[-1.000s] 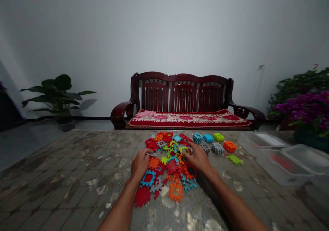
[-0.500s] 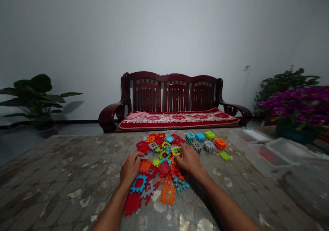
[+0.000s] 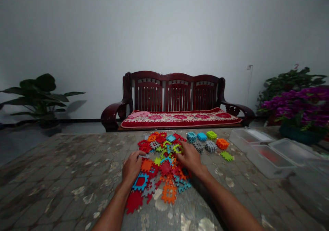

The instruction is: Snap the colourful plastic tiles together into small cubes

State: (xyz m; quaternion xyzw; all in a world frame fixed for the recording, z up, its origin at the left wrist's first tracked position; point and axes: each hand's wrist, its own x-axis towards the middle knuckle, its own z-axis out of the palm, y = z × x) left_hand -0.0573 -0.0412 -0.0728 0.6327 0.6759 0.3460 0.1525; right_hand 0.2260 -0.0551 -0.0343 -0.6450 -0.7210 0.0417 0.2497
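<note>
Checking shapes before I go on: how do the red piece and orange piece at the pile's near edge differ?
The red piece is solid, while the orange piece has window openings. The red piece lies further left; the orange piece, further right. Both have toothed edges.

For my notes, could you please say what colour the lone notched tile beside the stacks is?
The notched tile is lime green, clearest in the head view.
</note>
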